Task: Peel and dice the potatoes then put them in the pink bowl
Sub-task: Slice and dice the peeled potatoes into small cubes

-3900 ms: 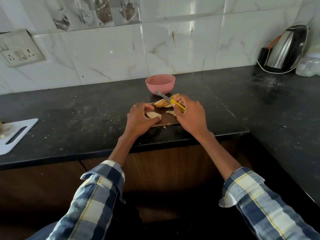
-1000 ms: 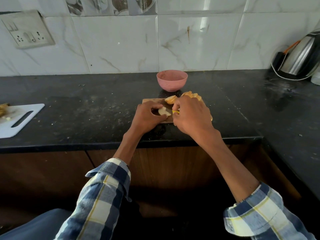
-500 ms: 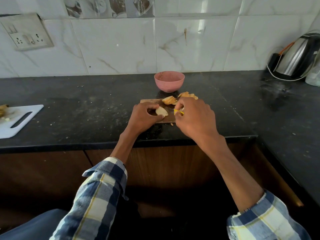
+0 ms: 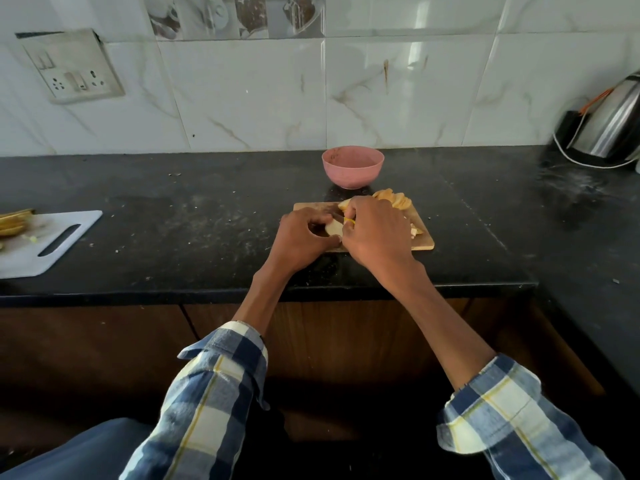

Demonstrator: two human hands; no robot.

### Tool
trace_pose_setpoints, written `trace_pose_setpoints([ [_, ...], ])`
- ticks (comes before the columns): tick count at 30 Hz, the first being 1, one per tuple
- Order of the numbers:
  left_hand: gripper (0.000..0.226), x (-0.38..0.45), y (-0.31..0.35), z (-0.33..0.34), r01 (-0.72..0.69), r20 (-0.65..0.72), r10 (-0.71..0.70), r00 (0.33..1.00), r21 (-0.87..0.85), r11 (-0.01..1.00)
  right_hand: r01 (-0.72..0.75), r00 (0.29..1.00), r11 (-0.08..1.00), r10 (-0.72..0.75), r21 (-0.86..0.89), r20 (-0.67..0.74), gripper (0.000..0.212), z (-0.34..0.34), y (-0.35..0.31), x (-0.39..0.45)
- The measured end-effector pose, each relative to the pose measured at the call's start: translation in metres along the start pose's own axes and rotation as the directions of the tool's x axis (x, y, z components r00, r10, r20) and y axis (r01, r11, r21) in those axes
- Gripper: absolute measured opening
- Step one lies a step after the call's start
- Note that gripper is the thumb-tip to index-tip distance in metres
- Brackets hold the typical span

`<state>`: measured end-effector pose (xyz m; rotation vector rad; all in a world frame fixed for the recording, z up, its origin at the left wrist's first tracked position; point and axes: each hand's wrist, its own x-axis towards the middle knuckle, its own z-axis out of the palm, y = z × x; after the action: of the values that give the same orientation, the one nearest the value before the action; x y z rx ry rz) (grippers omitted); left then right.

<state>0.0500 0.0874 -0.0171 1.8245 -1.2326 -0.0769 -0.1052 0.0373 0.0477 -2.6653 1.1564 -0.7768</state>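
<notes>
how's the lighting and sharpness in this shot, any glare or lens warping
Head view: soft daylight, with streaks of glare on the wall tiles and a sheen on the kettle; wide-angle bending curves the countertop edges; hands sharp enough, knife mostly hidden.

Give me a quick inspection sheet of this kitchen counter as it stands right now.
Surface: black counter, speckled with crumbs.
Job's things: potato piece on wooden board; slices at its far edge; pink bowl looks empty.
Clutter: white board at left.
Hands: left hand holds the piece; right hand grips a yellow-handled knife, blade hidden.
Cables: white cord by kettle.
Surroundings: tiled wall, socket.
</notes>
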Motion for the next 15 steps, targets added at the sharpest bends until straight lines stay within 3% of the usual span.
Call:
trace_pose_setpoints([
  [9, 0.045, 0.0, -0.003, 0.002, -0.018, -0.023, 0.018, 1.0, 0.001, 1.0, -0.026, 0.995, 1.0, 0.025, 0.006, 0.096, 0.022, -0.022, 0.005, -0.012],
  [15, 0.045, 0.0, -0.001, 0.002, -0.011, -0.019, 0.011, 1.0, 0.024, 1.0, -0.012, 0.993, 1.0, 0.015, -0.027, 0.12, 0.015, -0.048, 0.012, -0.039],
])
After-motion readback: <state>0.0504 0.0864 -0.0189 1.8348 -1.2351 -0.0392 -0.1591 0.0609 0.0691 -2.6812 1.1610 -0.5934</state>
